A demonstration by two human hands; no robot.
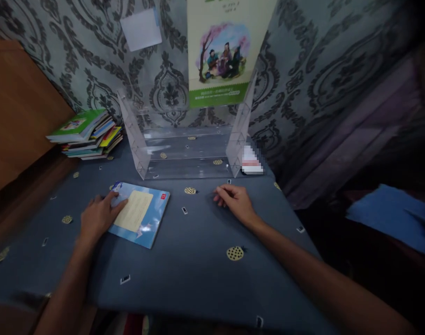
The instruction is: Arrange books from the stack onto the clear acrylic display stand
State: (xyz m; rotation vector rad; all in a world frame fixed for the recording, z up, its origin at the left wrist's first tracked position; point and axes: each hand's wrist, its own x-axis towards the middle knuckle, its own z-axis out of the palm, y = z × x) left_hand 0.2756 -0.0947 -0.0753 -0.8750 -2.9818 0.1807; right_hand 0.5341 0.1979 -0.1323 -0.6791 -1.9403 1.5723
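A blue booklet (pixel 156 209) with a pale yellow panel on its cover lies flat on the patterned tablecloth. My left hand (pixel 100 215) rests at its left edge, thumb and index finger apart on the cover and the other fingers beside it. To the right of the booklet, my right hand (pixel 236 201) is just above or on the cloth, its fingers curled in and the thumb against them. Nothing shows in it. Behind both hands stands a clear plastic rack (pixel 137 149) with transparent side panels.
A stack of books (pixel 87 132) sits at the back left beside a brown wooden panel (pixel 20 111). Above the rack is a green and cream illustrated sheet or book (pixel 222 56). A white, partly blurred item (pixel 251 160) lies right of the rack. Blue fabric (pixel 390 216) is at far right.
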